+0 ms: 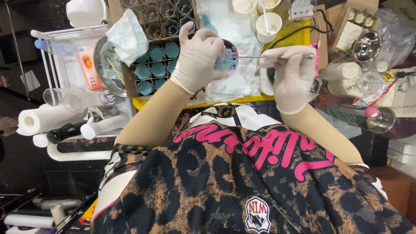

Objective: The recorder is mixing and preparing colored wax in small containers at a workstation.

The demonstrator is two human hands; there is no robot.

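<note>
Seemingly mid-stir, the head view looks down over a leopard-print garment with pink lettering (260,173) at two hands in pale latex gloves raised above a cluttered yellow-edged worktop (143,103). The left hand (197,56) is wrapped around a small round clear cup holding teal-blue material (226,58), fingers curled over its far side and thumb on the near side, so the cup sits in the air just above a crumpled, blue-stained white sheet (232,82) at the middle of the worktop. The right hand (291,76) is clenched in a pinch on a thin metal stirring rod (264,56), which runs leftward and level, its tip reaching into the cup. To the left of the cup lies a cardboard grid tray of small teal-filled pots (157,69), with a further row of empty clear pots beyond it; a steel bowl (104,69) covered in part by a white tissue (128,37) stands at the tray's left edge. Far beyond the hands are white paper cups (268,26), one with a stick standing in it. On the right sit a metal strainer (367,45) and glass jars; on the left, a white rack with a paper-towel roll (37,120). Judging from this, the step in hand is working or mixing the coloured material inside the cup. The next move would call for keeping the cup level and steady while the rod tip stays within its rim, so nothing spills onto the sheet.
</note>
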